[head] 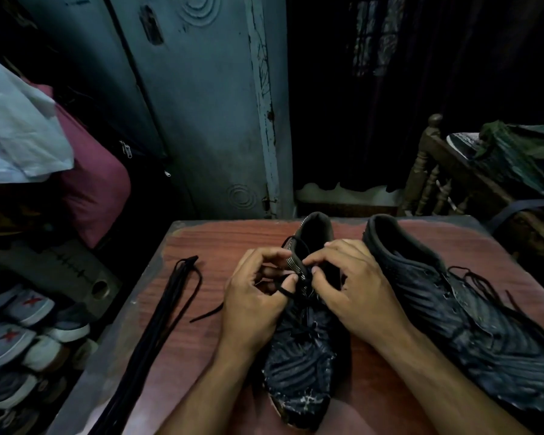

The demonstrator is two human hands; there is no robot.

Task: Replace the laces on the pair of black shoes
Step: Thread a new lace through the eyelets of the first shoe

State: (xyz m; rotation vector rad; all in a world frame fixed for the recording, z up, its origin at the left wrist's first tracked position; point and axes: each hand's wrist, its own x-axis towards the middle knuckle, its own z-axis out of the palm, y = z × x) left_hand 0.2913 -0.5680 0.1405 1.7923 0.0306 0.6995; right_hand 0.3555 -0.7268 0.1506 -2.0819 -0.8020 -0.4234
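Your left hand (258, 296) pinches a black lace (285, 290) between thumb and forefinger, the other fingers (264, 255) curled loosely above it. Your right hand (349, 287) curls over the top eyelets of the near shoe (299, 365), fingertips pressed at the tongue; whether it grips the lace itself you cannot tell. That shoe lies under both hands, toe toward you. The other shoe (471, 309) sits just right of your right hand, its laces (484, 287) loose and spilling over its side. The likeliest trouble is the lace slipping from your left pinch as you pull, since the hold is only at the fingertips; a hard tug could also drag the shoe across the surface (208, 240), as neither hand pins it firmly. In this dim light you could easily miss an eyelet or cross the lace wrongly. A bundle of spare laces (167, 309) lies left of your left hand, well apart, with one loose end (206, 313) trailing near your wrist, where it could be mistaken for the working lace. A pile of grey shoes (19, 334) sits lower left, off the surface.
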